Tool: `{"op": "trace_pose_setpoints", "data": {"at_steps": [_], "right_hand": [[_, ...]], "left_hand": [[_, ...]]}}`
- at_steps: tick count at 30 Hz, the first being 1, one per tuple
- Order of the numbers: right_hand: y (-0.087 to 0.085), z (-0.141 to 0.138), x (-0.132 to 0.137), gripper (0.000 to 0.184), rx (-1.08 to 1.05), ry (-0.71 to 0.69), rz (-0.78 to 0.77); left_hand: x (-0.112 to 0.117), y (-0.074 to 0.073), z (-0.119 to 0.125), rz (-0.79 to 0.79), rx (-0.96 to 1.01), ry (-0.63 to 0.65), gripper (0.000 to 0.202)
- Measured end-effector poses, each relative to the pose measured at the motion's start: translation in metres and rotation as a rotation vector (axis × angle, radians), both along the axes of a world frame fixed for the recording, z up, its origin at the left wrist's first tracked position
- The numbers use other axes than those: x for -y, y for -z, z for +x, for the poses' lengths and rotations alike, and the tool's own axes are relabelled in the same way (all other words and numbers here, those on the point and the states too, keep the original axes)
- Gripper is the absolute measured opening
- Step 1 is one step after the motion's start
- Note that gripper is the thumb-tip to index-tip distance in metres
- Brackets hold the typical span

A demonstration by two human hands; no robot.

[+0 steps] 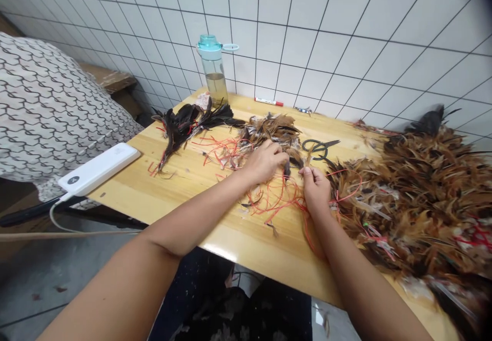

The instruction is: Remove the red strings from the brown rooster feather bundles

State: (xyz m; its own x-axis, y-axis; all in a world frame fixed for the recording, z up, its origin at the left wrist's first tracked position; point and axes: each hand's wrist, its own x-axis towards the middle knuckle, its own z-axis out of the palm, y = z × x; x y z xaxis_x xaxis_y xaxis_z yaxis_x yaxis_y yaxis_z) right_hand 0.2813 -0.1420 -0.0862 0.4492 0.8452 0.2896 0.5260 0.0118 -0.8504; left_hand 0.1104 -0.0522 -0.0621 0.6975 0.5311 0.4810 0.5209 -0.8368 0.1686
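Note:
My left hand [264,160] rests on the wooden table [184,177] with its fingers curled on a small brown feather bunch [273,132]. Just to the right, my right hand [315,187] is closed in a pinch on a dark feather [287,167] that spans the gap between both hands. Loose red strings [273,200] lie tangled under and between the hands. A large heap of brown feathers [418,187] fills the table to the right of my right hand.
A black feather bunch [188,123] lies at the table's far left. Black scissors [319,147] sit behind my hands. A teal-capped bottle [213,69] and a red marker [268,102] stand by the tiled wall. A white power bank [98,169] sits on the left corner.

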Motion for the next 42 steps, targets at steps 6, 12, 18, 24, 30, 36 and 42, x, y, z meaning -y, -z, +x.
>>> {"op": "trace_pose_setpoints", "data": {"at_steps": [6, 12, 18, 24, 30, 36, 42], "right_hand": [[0.004, 0.003, 0.000, 0.035, 0.040, -0.010, 0.006], [0.008, 0.003, -0.001, 0.036, 0.018, -0.017, 0.001], [0.010, 0.000, -0.002, 0.035, -0.006, -0.059, 0.024], [0.007, -0.008, 0.000, 0.033, 0.016, -0.081, 0.019], [0.004, -0.011, 0.001, 0.033, 0.013, -0.128, 0.019], [0.004, -0.011, -0.001, 0.031, 0.010, -0.194, -0.033], [0.003, -0.011, 0.001, 0.030, 0.077, -0.215, -0.057]], "left_hand": [[-0.008, 0.001, 0.023, -0.096, -0.067, 0.139, 0.014], [-0.014, -0.008, 0.008, -0.142, 0.144, -0.038, 0.017], [-0.001, -0.023, -0.011, -0.585, 0.503, -0.164, 0.014], [0.019, -0.010, 0.002, -1.201, 0.802, 0.017, 0.021], [0.025, 0.004, 0.013, -1.329, 0.846, 0.058, 0.024], [0.027, 0.013, 0.016, -1.313, 0.810, 0.092, 0.016], [0.021, 0.008, 0.008, -1.060, 0.708, 0.007, 0.018]]}}
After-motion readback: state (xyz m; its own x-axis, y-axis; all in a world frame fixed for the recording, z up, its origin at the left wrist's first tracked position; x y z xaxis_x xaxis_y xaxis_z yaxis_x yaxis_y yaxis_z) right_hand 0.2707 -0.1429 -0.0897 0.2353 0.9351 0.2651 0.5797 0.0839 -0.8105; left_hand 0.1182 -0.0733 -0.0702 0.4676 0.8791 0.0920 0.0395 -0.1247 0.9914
